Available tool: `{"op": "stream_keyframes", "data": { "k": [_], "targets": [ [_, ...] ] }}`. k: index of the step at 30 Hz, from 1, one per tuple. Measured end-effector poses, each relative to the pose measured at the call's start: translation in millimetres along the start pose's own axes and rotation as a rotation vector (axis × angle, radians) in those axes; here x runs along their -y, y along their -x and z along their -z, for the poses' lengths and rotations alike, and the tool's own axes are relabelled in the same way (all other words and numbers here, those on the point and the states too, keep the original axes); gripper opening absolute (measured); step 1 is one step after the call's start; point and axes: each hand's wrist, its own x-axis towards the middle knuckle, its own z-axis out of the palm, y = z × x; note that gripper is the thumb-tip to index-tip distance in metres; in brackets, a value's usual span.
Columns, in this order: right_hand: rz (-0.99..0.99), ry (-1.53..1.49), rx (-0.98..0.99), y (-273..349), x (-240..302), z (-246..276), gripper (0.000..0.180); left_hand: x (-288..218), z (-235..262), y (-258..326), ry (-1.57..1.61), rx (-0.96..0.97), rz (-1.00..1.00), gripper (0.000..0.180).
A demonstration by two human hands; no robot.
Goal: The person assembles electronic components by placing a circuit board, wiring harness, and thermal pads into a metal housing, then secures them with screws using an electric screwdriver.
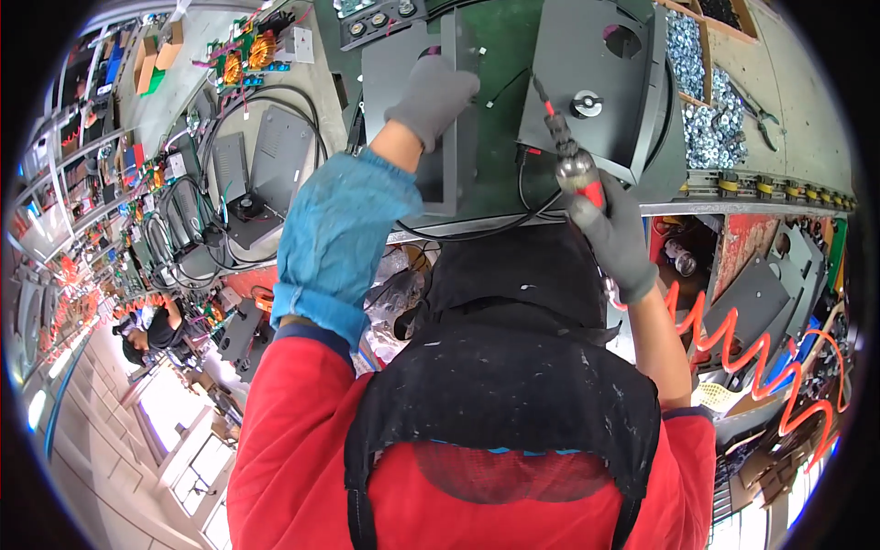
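My left hand [435, 96], in a grey glove, is closed above a dark grey sheet-metal housing [445, 174] on the green bench top. Its curled fingers hide whatever they may hold. A blue sleeve cover [341, 234] wraps that forearm. My right hand [619, 238], also gloved in grey, grips a power screwdriver [576, 163] with a clear body, a red part and a long thin bit. The bit points away from me, over the near-left side of a second grey metal housing [587, 69]. A round black-and-silver knob [587, 104] sits on that housing.
Wooden bins hold many small metal fasteners [720, 124], with pliers [761, 115] beside them. A black cable [486, 234] runs along the bench's near edge. An orange coiled hose [752, 362] hangs at the right. Circuit boards [247, 60] and grey panels [280, 151] lie leftward; another person [156, 335] is farther off.
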Motion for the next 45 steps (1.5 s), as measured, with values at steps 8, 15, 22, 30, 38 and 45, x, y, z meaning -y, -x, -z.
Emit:
{"op": "stream_keyframes", "data": {
  "k": [8,15,22,30,38,45],
  "targets": [
    [0.068,0.084,0.014,-33,-16,-1,0.059,-36,-8,77,-0.038,0.130,0.366,0.025],
    [0.216,0.079,0.008,-40,-15,0,0.060,-18,-27,90,0.094,-0.057,0.301,0.021],
    [0.285,0.048,-0.033,-41,-32,4,0.060,-29,-16,121,0.151,-0.199,0.275,0.019],
    [0.290,0.008,-0.132,-64,-20,-4,0.059,-36,-24,86,-0.088,0.125,0.385,0.036],
    [0.225,0.065,0.012,-5,-33,34,0.062,1,-19,87,0.089,0.121,0.228,0.031],
    [-0.034,0.606,0.184,0,-32,51,0.075,-11,-27,97,0.120,0.113,0.234,0.020]
  ]
}}
